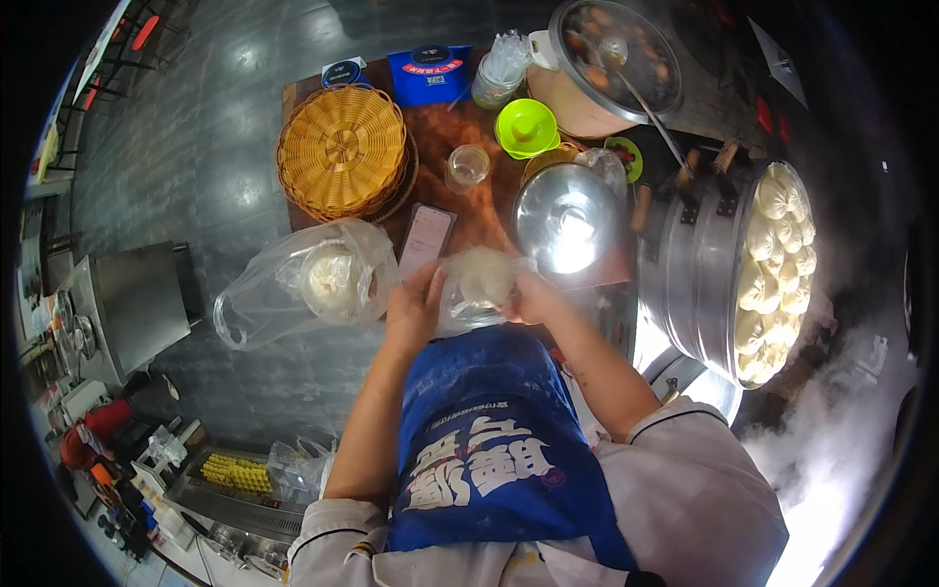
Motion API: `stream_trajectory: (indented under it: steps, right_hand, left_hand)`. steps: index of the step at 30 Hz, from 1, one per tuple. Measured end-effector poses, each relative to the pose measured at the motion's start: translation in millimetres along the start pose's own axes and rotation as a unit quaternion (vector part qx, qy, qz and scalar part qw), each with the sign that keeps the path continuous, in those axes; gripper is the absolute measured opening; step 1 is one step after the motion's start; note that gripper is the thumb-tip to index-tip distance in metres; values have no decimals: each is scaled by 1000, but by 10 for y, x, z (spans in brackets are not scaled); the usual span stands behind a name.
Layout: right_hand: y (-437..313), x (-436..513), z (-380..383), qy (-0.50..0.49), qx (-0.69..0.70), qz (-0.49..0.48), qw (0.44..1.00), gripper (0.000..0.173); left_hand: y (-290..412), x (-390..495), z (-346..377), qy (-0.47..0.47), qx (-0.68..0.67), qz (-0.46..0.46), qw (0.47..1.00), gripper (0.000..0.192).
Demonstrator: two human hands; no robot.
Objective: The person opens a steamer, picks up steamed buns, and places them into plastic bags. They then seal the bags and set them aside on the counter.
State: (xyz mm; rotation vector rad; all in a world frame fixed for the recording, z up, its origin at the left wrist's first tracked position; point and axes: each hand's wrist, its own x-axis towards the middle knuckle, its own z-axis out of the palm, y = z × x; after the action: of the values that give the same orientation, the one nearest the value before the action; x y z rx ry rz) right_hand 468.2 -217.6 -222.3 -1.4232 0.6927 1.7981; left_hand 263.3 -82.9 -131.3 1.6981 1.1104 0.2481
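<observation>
My left hand [417, 302] and my right hand [534, 297] hold opposite sides of a clear plastic bag [469, 314] in front of my blue apron. Inside it shows a round, whitish item [484, 276], blurred and probably a steamed bun. To the left, a larger clear plastic carrier bag [246, 293] lies at the table edge around a whitish bundle [330, 279] that looks like wrapped buns. Just beyond my left hand is a smartphone [427, 233] with a lit screen. A shiny metal lid [565, 213] lies beyond my right hand.
Stacked wicker baskets [341, 150], a clear cup [467, 167] and green bowls [526, 126] stand on the brown table [433, 132]. Behind the bowls is a large pot [587, 110] with a ladle [645, 110]. Steam rises near a metal steamer [686, 264] of buns [777, 271] at right.
</observation>
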Motion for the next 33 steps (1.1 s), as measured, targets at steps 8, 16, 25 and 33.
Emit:
stream_trajectory:
  steps: [8, 16, 25, 33]
  right_hand:
    - [57, -678, 71, 326, -487, -529, 614, 54]
    - [-170, -836, -85, 218, -448, -539, 680, 22]
    - [-278, -1619, -23, -44, -17, -394, 918, 16]
    - [-234, -1889, 135, -14, -174, -374, 911, 34]
  left_hand:
    - [-28, -6, -42, -10, 5, -54, 998, 32]
    - [-353, -515, -329, -34, 174, -107, 978, 35]
    - [451, -310, -315, -65, -247, -57, 965, 22]
    - [394, -281, -378, -36, -180, -90, 979, 22]
